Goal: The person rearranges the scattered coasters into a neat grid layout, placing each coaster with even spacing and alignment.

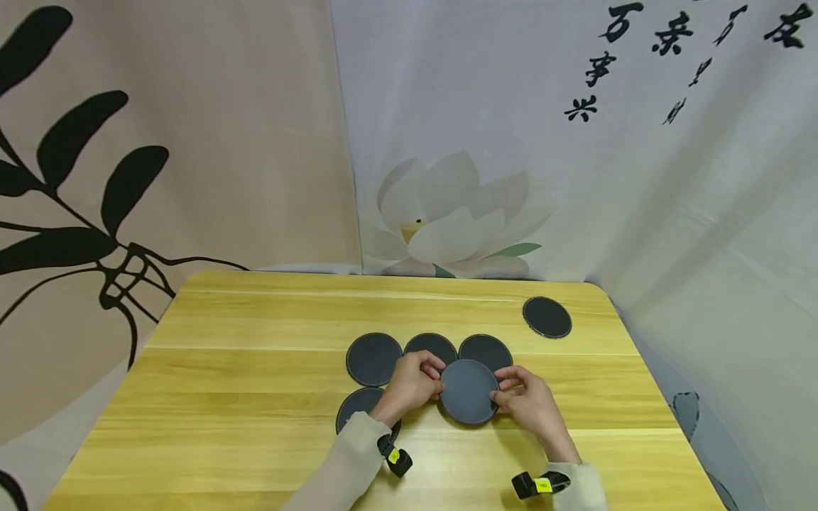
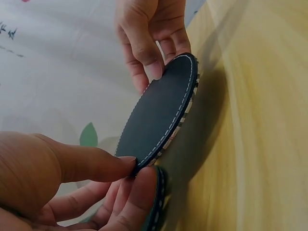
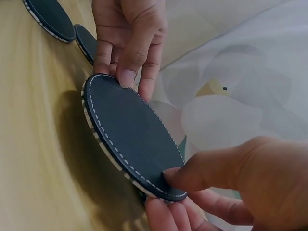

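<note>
A round dark coaster [image 1: 469, 392] with pale stitching round its rim is held just above the table between both hands. My left hand [image 1: 412, 382] pinches its left edge, thumb on top and fingers beneath. On the opposite edge, my right hand [image 1: 527, 401] grips it the same way. In the right wrist view the raised coaster [image 3: 130, 134] shows a patterned underside along its edge and casts a shadow on the wood. Behind it lie three coasters in a row: a left one [image 1: 373, 359], a middle one [image 1: 429, 343] and a right one [image 1: 484, 348], the last two partly covered.
Another coaster [image 1: 366, 406] lies below the row's left end, partly hidden by the left forearm. A separate coaster [image 1: 547, 317] rests near the back right corner of the wooden table [image 1: 255, 397]. Printed curtains [image 1: 255, 142] hang behind the table.
</note>
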A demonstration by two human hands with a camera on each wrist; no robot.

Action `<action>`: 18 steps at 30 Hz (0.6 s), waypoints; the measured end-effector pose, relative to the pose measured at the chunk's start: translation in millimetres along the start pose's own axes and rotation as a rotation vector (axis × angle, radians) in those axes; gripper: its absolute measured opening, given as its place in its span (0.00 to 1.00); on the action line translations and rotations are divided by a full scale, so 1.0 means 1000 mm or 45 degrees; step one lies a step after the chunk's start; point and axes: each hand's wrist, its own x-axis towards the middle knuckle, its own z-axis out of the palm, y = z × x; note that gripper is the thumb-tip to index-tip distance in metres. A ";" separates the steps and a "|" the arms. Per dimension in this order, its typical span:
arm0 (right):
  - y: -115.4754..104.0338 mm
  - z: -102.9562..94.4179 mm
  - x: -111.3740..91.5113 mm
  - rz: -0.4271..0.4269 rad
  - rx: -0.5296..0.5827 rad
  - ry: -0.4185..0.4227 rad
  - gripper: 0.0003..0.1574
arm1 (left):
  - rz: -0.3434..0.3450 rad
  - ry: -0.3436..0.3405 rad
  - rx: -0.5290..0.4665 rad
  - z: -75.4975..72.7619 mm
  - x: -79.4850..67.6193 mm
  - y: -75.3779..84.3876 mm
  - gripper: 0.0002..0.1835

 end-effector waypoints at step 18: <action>-0.004 0.033 -0.013 0.008 0.011 -0.039 0.21 | 0.057 0.034 0.203 -0.024 -0.027 -0.009 0.13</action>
